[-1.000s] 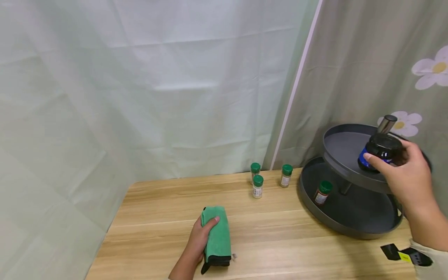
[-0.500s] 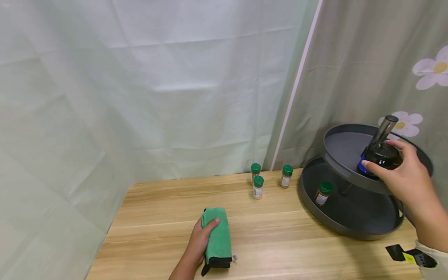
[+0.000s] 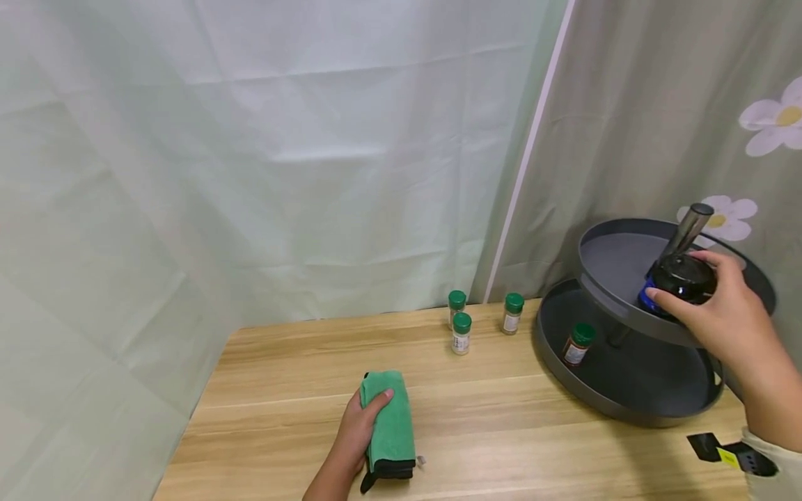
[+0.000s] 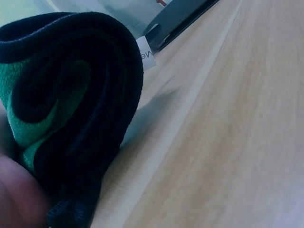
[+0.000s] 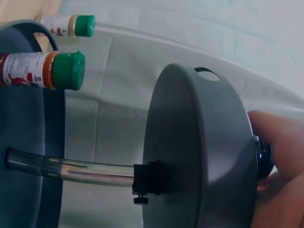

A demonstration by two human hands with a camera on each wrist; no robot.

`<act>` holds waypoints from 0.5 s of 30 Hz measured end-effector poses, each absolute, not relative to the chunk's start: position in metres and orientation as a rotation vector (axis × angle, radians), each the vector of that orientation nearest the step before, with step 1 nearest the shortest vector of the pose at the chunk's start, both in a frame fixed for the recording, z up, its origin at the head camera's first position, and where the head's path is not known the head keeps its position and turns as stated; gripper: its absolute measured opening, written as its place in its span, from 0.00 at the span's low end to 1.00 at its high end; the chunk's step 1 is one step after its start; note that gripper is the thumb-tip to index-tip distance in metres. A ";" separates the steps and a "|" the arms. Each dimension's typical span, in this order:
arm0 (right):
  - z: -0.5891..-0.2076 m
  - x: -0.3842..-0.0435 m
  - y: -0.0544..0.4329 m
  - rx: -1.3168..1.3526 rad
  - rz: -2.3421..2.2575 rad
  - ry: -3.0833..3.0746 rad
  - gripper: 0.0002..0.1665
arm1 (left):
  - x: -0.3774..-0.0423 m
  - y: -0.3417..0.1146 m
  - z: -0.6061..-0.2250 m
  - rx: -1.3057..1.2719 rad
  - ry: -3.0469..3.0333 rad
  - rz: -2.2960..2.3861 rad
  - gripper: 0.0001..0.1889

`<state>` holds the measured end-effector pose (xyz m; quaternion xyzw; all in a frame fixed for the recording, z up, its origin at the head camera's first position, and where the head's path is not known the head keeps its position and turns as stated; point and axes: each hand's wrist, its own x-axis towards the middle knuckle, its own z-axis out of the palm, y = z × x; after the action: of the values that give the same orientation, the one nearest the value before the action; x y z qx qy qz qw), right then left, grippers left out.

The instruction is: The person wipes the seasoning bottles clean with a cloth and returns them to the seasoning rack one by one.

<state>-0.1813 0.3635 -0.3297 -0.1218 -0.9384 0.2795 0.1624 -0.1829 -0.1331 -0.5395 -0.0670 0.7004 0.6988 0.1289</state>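
Note:
My left hand [image 3: 360,428] grips a folded green cloth [image 3: 391,421] with black edging, low over the wooden table. In the left wrist view the cloth's rolled black end [image 4: 90,99] fills the left side, with a small white tag on it. At the right, my right hand [image 3: 729,306] holds a dark jar [image 3: 683,275] with a blue label, thumb on the near side and fingers on the far side. The jar is inside the upper tray [image 3: 617,257] of a grey two-tier stand, beside its metal post [image 3: 692,226]. From the right wrist, the tray wall [image 5: 228,142] hides most of the jar.
A spice bottle [image 3: 578,344] with a green cap stands in the lower tray [image 3: 645,410]. Three more green-capped bottles, one the front bottle [image 3: 461,334], stand along the table's back edge. Curtains [image 3: 376,174] hang behind the table [image 3: 282,390].
My right hand has lowered the jar into the upper tray, in front of the post, and stayed there since. The left hand and cloth have hardly moved.

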 end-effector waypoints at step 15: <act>-0.327 -0.180 0.358 -0.281 0.776 -2.607 0.57 | -0.184 -0.132 -0.541 -0.186 2.081 2.025 0.40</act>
<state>-0.1800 0.3580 -0.3274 -0.1005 -0.9337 0.2778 0.2021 -0.1838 -0.1317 -0.5409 -0.0634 0.7105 0.6912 0.1158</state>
